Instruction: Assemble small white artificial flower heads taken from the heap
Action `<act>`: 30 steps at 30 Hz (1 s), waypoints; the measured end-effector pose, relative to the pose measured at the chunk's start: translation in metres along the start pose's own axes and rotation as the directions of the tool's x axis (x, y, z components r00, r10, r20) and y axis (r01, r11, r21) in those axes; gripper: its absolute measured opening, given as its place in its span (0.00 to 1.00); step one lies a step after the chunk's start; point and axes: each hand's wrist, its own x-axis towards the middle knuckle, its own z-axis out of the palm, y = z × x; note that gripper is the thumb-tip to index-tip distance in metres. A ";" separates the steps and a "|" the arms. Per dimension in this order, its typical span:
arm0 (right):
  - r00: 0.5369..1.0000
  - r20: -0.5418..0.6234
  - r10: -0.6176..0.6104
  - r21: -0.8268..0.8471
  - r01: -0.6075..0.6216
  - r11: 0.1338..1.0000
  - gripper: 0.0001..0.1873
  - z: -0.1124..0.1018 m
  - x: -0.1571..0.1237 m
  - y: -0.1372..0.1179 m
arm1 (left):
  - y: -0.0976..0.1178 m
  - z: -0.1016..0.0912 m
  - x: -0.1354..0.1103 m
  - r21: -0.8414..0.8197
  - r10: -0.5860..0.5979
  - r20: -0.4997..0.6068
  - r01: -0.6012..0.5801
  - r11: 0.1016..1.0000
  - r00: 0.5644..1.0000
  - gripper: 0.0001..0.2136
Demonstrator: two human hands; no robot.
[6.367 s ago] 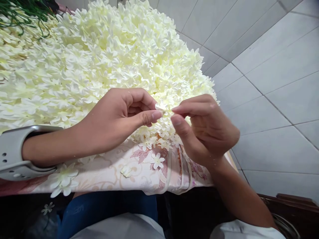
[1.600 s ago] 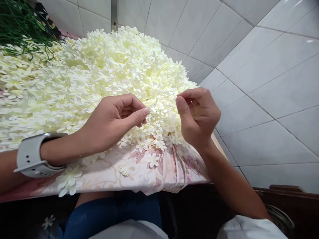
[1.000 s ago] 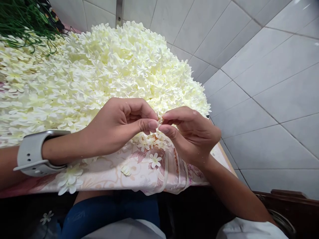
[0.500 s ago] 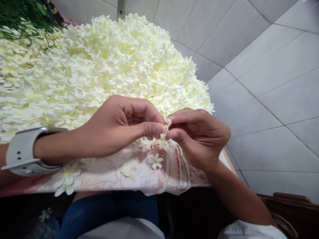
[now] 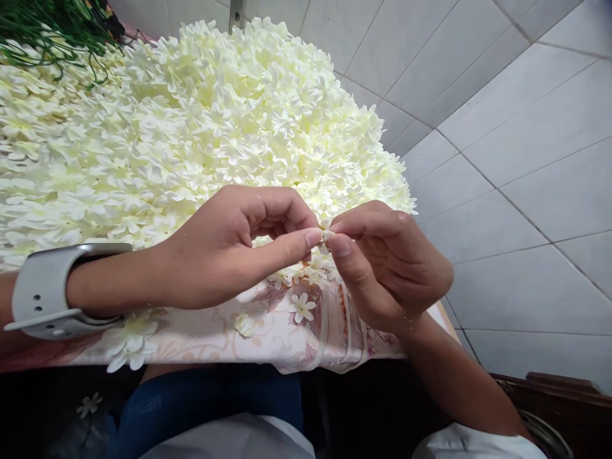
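A big heap of cream artificial flowers [image 5: 201,121] covers the table. In front of its near edge my left hand [image 5: 229,248] and my right hand [image 5: 387,261] meet fingertip to fingertip. Both pinch one small cream flower [image 5: 327,234], mostly hidden between thumbs and forefingers. A grey watch band [image 5: 43,293] circles my left wrist. A few loose flowers [image 5: 302,307] lie on the floral tablecloth [image 5: 229,338] just below my hands.
Green wire stems [image 5: 43,32] lie at the far left behind the heap. White floor tiles [image 5: 516,191] spread to the right of the table edge. A dark wooden piece [image 5: 554,395] shows at lower right. My knees in blue trousers [image 5: 201,401] sit under the table.
My right hand came down from beside the heap to meet the left hand. Both now pinch the small flower more tightly, fingertips closer together than half a second ago.
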 end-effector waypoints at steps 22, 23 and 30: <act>0.997 0.078 0.000 -0.081 0.006 0.997 0.12 -0.003 0.001 -0.003 | -0.014 -0.001 -0.005 0.471 0.326 0.077 -0.323 0.821 0.942 0.04; 0.996 0.089 -0.008 -0.069 0.014 0.997 0.12 -0.003 0.001 -0.002 | -0.014 -0.001 -0.005 0.453 0.319 0.066 -0.314 0.835 0.945 0.04; 0.998 0.067 -0.007 -0.024 0.009 1.000 0.12 -0.003 0.000 -0.003 | -0.009 -0.002 -0.003 0.368 0.271 0.062 -0.274 0.889 0.961 0.04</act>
